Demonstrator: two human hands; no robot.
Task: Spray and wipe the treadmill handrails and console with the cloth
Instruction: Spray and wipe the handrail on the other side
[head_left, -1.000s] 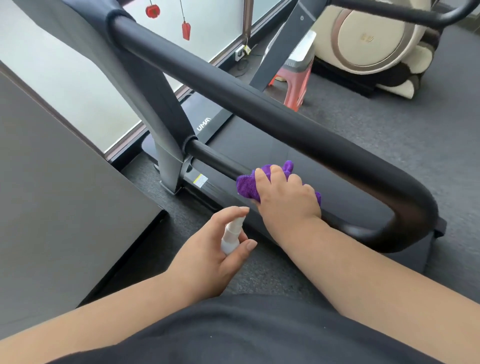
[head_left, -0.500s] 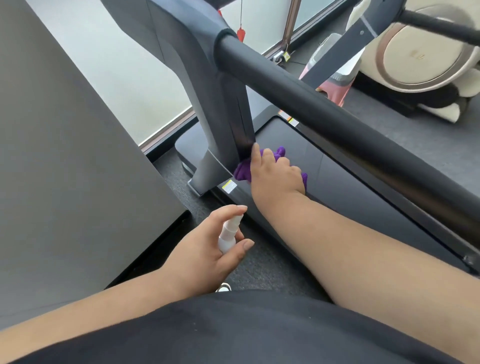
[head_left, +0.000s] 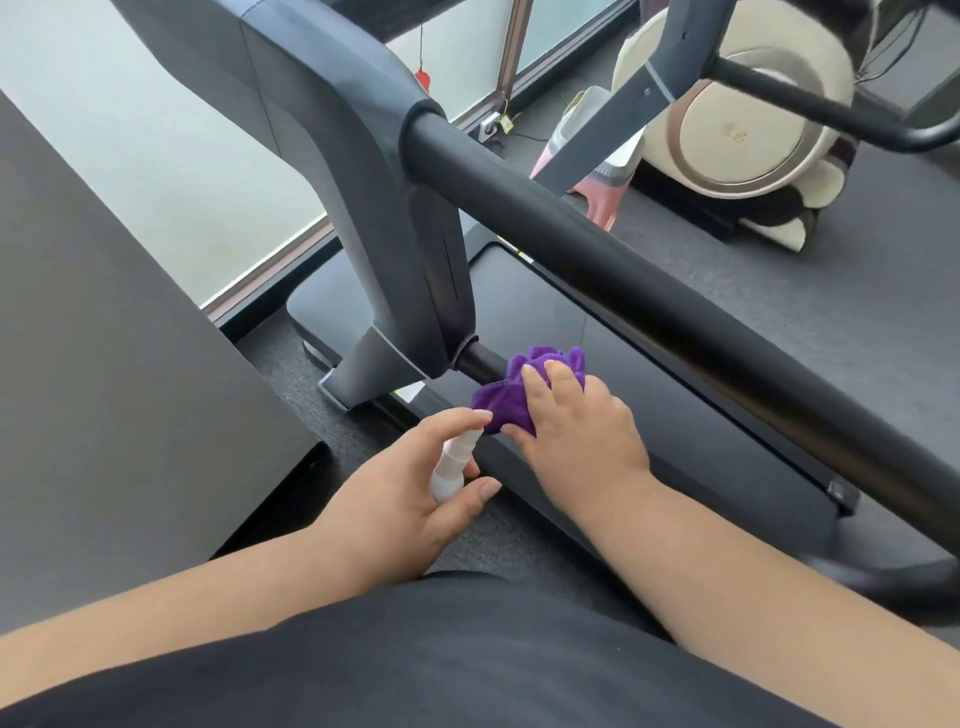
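Observation:
A thick black padded handrail (head_left: 649, 291) runs diagonally from the grey upright post (head_left: 395, 260) toward the lower right. Below it a thinner black bar (head_left: 480, 364) leaves the post's base. My right hand (head_left: 576, 431) presses a bunched purple cloth (head_left: 511, 392) onto that thin bar, fingers wrapped over the cloth. Just left of it, my left hand (head_left: 410, 499) grips a small white spray bottle (head_left: 452, 462), forefinger on top of the nozzle, which points toward the cloth. The console is out of view.
The treadmill's black belt deck (head_left: 649, 415) lies under the rails. A dark grey panel (head_left: 104, 364) stands close on the left. A frosted window (head_left: 156, 130) is behind. A cream exercise machine (head_left: 737, 119) and a pink stool (head_left: 597, 192) stand at the back right.
My right hand slid the cloth up the thin bar to the post's base, then back a little toward me. The left hand with the bottle stayed close beside it.

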